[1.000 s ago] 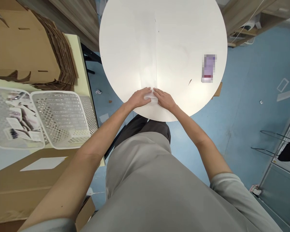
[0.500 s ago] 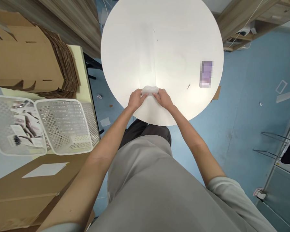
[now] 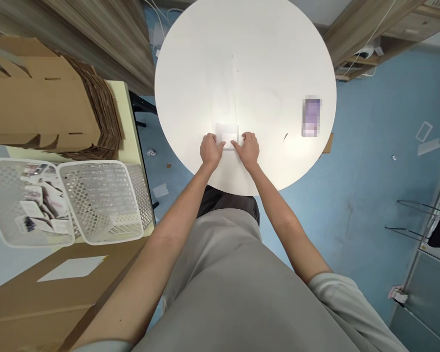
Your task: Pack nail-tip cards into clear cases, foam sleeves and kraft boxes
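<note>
A small, flat, translucent white pouch or sheet (image 3: 226,128) lies near the front edge of the round white table (image 3: 278,63). A whiter rectangle shows on its lower part; I cannot make out whether it is a card or a fold. My left hand (image 3: 211,150) is closed at the piece's left side, fingers curled by the edge and thumb on its lower part. My right hand (image 3: 248,151) has its thumb tip at the lower right corner. Its bent fingers stand apart from the thumb, just off the right edge.
A pixelated purple item (image 3: 311,116) lies on the table's right side. To my left, two white perforated baskets (image 3: 100,239) stand beside a stack of flattened cardboard boxes (image 3: 69,102); one basket holds small packets. A large carton (image 3: 40,313) stands nearer me. Paper scraps lie on the blue floor.
The white piece was bent up between both hands and now lies flatter, showing its rectangular face. My right fingers have come off its edge. The view has shifted slightly.
</note>
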A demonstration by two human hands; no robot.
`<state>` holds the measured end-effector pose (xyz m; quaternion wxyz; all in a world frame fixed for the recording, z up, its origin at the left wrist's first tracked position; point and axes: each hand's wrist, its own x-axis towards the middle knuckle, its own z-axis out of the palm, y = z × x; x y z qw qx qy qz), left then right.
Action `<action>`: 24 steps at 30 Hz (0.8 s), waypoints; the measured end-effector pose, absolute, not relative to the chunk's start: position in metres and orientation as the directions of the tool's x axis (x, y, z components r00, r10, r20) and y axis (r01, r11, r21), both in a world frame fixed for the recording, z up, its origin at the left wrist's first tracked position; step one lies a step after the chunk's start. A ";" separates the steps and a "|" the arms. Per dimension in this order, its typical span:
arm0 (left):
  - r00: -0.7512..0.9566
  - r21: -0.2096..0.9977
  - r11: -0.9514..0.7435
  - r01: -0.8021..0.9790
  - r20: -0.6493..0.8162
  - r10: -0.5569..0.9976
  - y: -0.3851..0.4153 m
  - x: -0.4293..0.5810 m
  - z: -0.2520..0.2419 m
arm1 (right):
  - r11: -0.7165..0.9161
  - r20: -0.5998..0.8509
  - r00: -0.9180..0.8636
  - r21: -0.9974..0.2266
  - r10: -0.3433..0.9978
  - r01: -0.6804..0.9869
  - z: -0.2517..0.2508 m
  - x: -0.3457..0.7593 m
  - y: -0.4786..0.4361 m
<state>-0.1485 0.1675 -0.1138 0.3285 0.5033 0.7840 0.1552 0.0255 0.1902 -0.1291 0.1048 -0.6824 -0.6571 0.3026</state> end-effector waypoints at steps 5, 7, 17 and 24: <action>0.193 0.618 -0.067 0.784 -0.138 0.971 0.185 -0.149 -0.107 | 0.348 -0.133 -0.480 -0.526 0.867 0.776 -0.110 0.023 0.227; 0.353 0.638 -0.167 0.752 -0.175 0.919 0.191 -0.153 -0.106 | 0.450 -0.182 -0.619 -0.538 0.764 0.713 -0.110 0.024 0.248; 0.424 0.651 -0.191 0.734 -0.220 0.879 0.184 -0.169 -0.111 | 0.433 -0.326 -0.666 -0.557 0.671 0.709 -0.124 0.037 0.266; 0.446 0.662 -0.205 0.721 -0.217 0.869 0.192 -0.170 -0.106 | 0.506 -0.241 -0.697 -0.536 0.675 0.675 -0.110 0.037 0.234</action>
